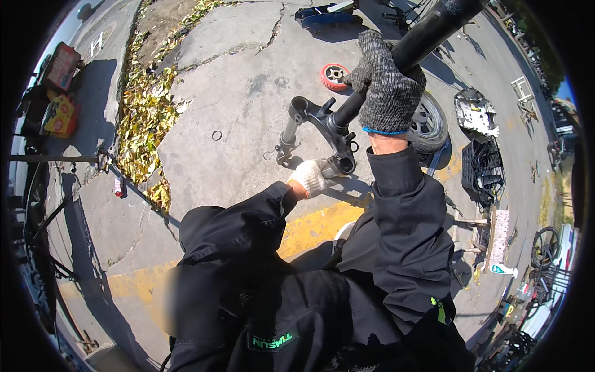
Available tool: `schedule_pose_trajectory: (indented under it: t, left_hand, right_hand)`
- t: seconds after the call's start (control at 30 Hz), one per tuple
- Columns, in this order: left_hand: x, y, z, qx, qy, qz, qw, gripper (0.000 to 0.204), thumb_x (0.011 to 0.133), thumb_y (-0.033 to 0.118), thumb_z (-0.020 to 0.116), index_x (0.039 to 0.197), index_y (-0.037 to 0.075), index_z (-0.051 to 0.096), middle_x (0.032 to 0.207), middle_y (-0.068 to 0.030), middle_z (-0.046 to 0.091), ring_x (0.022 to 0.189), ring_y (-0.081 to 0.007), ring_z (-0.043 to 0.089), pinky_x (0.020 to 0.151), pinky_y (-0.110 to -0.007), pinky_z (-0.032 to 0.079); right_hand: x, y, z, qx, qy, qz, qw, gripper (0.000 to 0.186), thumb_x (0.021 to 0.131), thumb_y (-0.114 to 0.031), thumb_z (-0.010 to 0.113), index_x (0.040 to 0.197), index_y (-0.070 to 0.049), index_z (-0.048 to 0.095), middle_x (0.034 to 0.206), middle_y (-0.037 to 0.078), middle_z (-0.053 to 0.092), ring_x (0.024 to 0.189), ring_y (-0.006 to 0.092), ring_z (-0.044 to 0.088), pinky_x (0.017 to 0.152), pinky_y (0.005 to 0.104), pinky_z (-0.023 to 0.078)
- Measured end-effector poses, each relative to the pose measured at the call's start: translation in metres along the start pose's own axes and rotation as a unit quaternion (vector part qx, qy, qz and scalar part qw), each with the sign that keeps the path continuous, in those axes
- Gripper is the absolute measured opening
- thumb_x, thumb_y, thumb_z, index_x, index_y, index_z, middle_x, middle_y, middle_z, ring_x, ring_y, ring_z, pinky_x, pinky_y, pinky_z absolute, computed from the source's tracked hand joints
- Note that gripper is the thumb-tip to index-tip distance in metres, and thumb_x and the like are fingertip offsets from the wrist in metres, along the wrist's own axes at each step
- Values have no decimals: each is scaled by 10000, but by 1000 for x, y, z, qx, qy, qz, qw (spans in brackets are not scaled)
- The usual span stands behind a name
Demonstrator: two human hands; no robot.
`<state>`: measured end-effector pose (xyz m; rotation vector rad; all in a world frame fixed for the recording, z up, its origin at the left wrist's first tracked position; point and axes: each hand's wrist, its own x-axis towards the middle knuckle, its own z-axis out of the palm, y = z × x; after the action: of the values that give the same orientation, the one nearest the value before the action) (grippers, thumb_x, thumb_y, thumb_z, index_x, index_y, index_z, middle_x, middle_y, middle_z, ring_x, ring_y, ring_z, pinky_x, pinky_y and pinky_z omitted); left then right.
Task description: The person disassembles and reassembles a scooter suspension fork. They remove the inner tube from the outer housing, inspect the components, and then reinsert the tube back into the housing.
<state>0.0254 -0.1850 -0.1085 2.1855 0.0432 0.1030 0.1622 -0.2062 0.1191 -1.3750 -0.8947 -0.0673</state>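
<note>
In front of me a black and grey front fork [325,121] is held at a slant, its crown and legs low over the pavement. A long, thick black tube [427,38] rises from it toward the upper right. My right hand [392,87], in a dark grey knit glove with a blue cuff, is closed round the tube near where it narrows toward the fork. My left hand [308,178], in a white glove, is closed at the end of the nearer fork leg; its fingers are partly hidden.
Two small rings [217,135] lie on the concrete. Beyond the fork are a red-tyred wheel [334,77] and a blue part [327,17]. At right lie a larger wheel [430,124], a white-and-black part [476,113] and a black crate [482,170]. Leaves [145,111] line the left.
</note>
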Motion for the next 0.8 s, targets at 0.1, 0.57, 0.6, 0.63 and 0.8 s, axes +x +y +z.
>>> schedule_pose_trajectory:
  t: [0.1, 0.57, 0.6, 0.63, 0.8]
  left_hand:
    - [-3, -1, 0, -17, -10, -44, 999, 258, 901, 276, 639, 1095, 111, 679, 1036, -97, 685, 887, -289, 665, 761, -380, 545]
    - [-6, -2, -6, 18, 80, -28, 996, 323, 814, 302, 710, 1019, 52, 706, 859, -177, 717, 821, -345, 696, 719, -389, 534]
    - [-5, 2, -9, 6, 70, -46, 996, 320, 805, 292, 710, 1007, 43, 708, 848, -188, 713, 807, -343, 698, 711, -388, 535]
    - [-3, 9, -14, -6, 60, -63, 996, 318, 795, 281, 711, 995, 34, 710, 836, -200, 709, 793, -341, 699, 703, -387, 537]
    - [2, 50, -35, -103, 84, -122, 984, 300, 788, 252, 718, 990, 31, 715, 807, -194, 703, 753, -337, 695, 690, -382, 530]
  right_hand:
    - [1, -9, -3, -240, -37, -179, 953, 191, 947, -80, 601, 1095, 2, 690, 700, 49, 633, 570, 130, 599, 531, 290, 488]
    - [-1, -9, -7, -331, 39, -248, 910, 304, 900, -56, 612, 1198, -76, 671, 829, 105, 702, 693, 193, 696, 645, 297, 567]
    - [0, -13, -11, -273, 45, -211, 938, 306, 903, -50, 604, 1200, -74, 669, 825, 102, 702, 686, 187, 692, 643, 296, 566]
    - [2, -19, -14, -216, 51, -172, 960, 307, 905, -43, 596, 1203, -73, 666, 821, 99, 702, 680, 180, 689, 642, 295, 565]
    - [26, -48, -40, -306, 15, -247, 920, 201, 945, -72, 565, 1120, -22, 650, 700, 56, 596, 610, 170, 612, 646, 367, 586]
